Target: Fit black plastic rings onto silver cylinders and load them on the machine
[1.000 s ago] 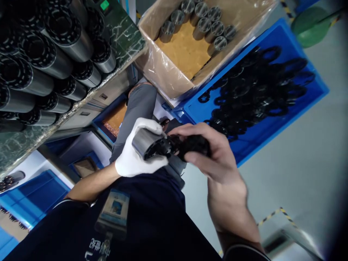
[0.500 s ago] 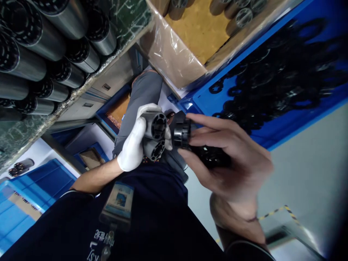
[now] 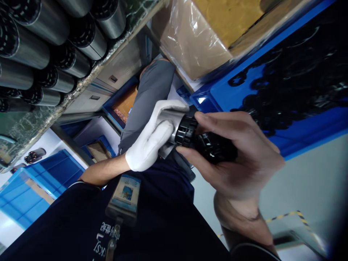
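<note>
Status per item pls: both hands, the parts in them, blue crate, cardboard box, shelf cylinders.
left hand, gloved, closed around the metal cylinder
right hand, bare, closed on the black plastic parts
metal cylinder, held, mostly hidden in the left hand
black plastic parts, stacked in the palm, front one up against the cylinder end
blue crate, open, holds black rings
cardboard box, open, plastic-lined
shelf cylinders, stacked on their sides
</note>
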The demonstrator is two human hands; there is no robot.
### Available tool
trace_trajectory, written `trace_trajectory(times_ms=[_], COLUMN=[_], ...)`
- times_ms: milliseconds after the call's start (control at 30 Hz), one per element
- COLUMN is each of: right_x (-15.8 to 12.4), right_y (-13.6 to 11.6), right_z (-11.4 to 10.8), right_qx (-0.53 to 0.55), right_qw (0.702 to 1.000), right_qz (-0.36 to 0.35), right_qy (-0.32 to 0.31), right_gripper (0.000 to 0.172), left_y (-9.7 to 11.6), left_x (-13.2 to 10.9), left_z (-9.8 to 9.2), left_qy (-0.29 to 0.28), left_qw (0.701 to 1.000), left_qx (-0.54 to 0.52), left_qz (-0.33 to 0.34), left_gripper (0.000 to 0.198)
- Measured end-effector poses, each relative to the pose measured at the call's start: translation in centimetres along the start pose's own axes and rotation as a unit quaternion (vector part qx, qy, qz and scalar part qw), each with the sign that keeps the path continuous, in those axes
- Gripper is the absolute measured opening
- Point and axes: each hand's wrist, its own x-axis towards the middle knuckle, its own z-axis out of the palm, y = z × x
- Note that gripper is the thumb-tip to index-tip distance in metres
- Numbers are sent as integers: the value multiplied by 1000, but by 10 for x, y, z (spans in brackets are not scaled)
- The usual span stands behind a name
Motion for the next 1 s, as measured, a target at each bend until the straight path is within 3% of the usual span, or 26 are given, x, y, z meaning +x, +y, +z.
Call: trace_trajectory(times_ms=[133,333,433,533,633,700,800,867,1000], right_x=[-3,-3,-1,0,-2,-4,-6,-7,-8], right_y=[4,9,10,13,16,17,22,30,44], right_z=[3,10,14,17,18,16,7,0,-7], right_qx=[4,71,42,42,79,88,160,224,275], right_qw=[1000,997,999,999,997,995,983,965,945], right_qz=[-13,1,-19,-26,8,27,53,80,101], right_qy=[5,14,9,-1,-24,-35,-67,-107,-142], right_gripper=[79,68,69,84,90,87,81,64,21], left_y=[8,12,-2,-15,-17,-14,-9,-8,-2], left_x=[-2,-2,2,6,9,12,16,18,18], left_z=[-1,-2,0,2,3,1,-6,-12,-19], left_qy=[-8,-22,-2,35,46,39,26,17,7], left_qw=[999,998,994,988,979,975,979,986,999], left_qx=[6,60,61,46,70,93,98,92,30], left_qz=[32,28,94,143,188,197,176,136,-34], left_gripper=[40,45,54,71,80,75,63,57,73])
